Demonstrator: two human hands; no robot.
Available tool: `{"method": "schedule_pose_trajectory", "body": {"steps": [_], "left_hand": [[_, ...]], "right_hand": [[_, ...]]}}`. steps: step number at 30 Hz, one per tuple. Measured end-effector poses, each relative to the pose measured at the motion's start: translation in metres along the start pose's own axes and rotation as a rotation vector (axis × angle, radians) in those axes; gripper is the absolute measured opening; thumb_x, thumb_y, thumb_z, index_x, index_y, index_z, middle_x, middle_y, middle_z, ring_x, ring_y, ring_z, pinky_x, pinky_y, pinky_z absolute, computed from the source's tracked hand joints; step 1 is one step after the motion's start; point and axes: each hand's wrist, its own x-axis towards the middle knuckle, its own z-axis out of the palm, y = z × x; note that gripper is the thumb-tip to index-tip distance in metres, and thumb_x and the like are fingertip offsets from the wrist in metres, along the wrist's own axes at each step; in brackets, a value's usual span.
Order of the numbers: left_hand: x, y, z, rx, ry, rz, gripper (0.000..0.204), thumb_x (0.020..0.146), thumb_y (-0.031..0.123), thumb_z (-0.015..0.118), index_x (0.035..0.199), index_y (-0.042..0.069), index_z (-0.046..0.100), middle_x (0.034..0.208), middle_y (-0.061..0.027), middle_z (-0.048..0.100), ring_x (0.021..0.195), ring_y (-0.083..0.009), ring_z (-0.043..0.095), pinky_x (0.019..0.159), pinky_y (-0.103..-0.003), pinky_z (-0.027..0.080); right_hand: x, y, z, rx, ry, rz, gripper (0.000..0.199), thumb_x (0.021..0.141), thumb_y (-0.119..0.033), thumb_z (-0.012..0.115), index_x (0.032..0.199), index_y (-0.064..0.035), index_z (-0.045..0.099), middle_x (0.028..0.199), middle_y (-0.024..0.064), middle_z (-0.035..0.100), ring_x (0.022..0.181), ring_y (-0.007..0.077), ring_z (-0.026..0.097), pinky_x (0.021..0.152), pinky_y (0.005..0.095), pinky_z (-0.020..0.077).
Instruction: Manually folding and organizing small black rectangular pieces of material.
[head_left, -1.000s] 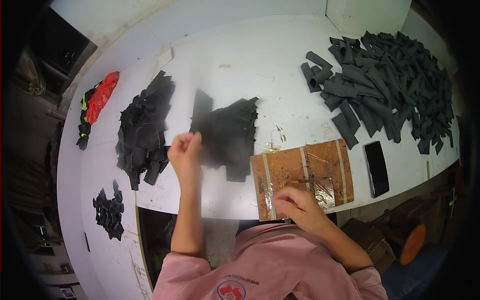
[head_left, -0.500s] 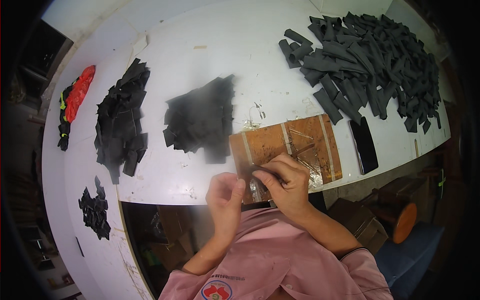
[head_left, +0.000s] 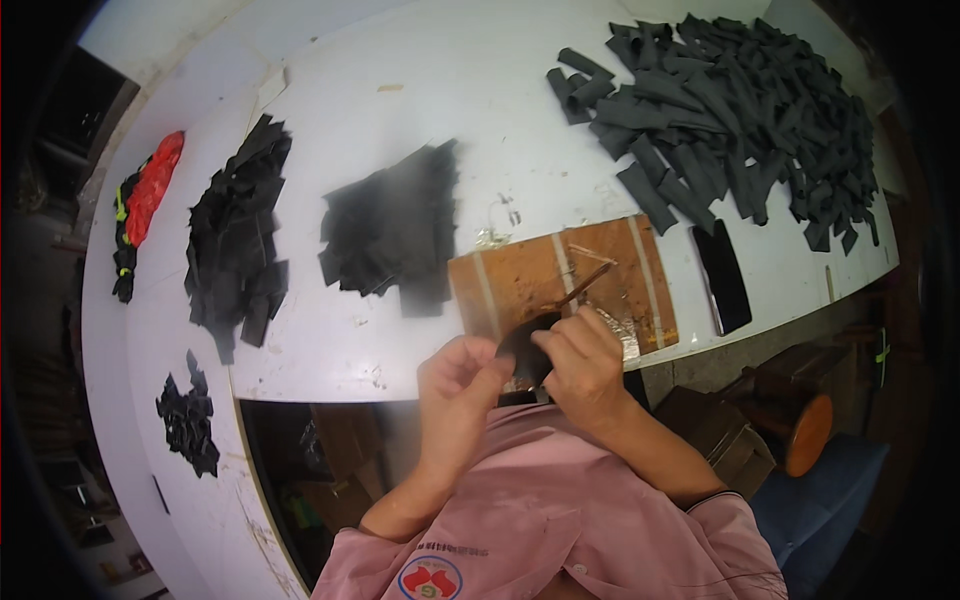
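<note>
The wide heap of dark-grey, tube-shaped pieces [head_left: 740,110] and the middle pile of flat, black, ragged-edged pieces [head_left: 390,230] dwarf the thin, black, curved piece [head_left: 524,348] being handled. Over the near part of the brown board with pale strips [head_left: 520,272], it sits between the right hand [head_left: 587,362], which pinches its right side, and the left hand [head_left: 455,385], fingers drawn close at its left edge, whether gripping unclear. Below the white table [head_left: 335,370] stands a brown cardboard box [head_left: 715,425], contents hidden.
</note>
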Motion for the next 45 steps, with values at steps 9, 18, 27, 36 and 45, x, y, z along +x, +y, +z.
{"method": "schedule_pose_trajectory", "body": {"steps": [9,18,27,36,45], "left_hand": [[-0.001,-0.026,0.002,0.534,-0.061,0.324,0.004,0.072,-0.002,0.058,0.077,-0.002,0.057,0.066,-0.0045,0.058,0.059,-0.0079,0.054,0.054,-0.021,0.043],[0.018,-0.030,0.018,0.117,0.122,0.172,0.013,0.071,-0.010,0.056,0.080,-0.001,0.052,0.062,-0.0030,0.054,0.039,-0.0029,0.039,0.034,-0.017,0.029],[0.021,-0.015,0.003,-0.246,-0.265,-0.121,0.023,0.065,-0.013,0.044,0.083,0.000,0.049,0.066,-0.0021,0.049,0.039,-0.0022,0.032,0.037,-0.017,0.024],[0.019,-0.024,0.009,0.072,0.082,0.307,0.024,0.069,-0.013,0.046,0.091,-0.003,0.050,0.070,-0.0063,0.059,0.046,-0.0035,0.045,0.039,-0.015,0.031],[0.004,0.001,0.003,-0.617,-0.714,-0.168,0.061,0.063,-0.011,0.051,0.120,-0.011,0.031,0.088,-0.0189,0.056,0.040,-0.0047,0.041,0.034,-0.018,0.032]], "right_hand": [[-0.004,-0.009,-0.025,0.498,-0.116,0.334,0.018,0.069,-0.011,0.063,0.080,0.0001,0.054,0.072,0.0096,0.047,0.067,0.0261,0.050,0.057,0.0331,0.0415],[-0.010,0.007,-0.006,0.066,-0.068,0.149,0.016,0.064,0.002,0.058,0.078,-0.0005,0.051,0.072,0.0107,0.047,0.064,0.0266,0.052,0.055,0.0327,0.0426],[-0.017,0.020,-0.012,1.617,-0.345,1.100,0.007,0.076,-0.007,0.059,0.076,0.0008,0.058,0.070,0.0011,0.052,0.057,0.0070,0.045,0.050,0.0199,0.0345],[-0.014,0.010,-0.006,1.442,-0.300,0.961,0.015,0.083,-0.017,0.052,0.077,-0.0028,0.052,0.064,-0.0021,0.044,0.055,0.0062,0.039,0.050,0.0191,0.0320],[-0.007,-0.003,-0.032,1.283,-0.221,0.647,0.004,0.077,-0.004,0.055,0.075,-0.0011,0.053,0.084,0.0069,0.051,0.078,0.0129,0.049,0.072,0.0238,0.0390]]}}
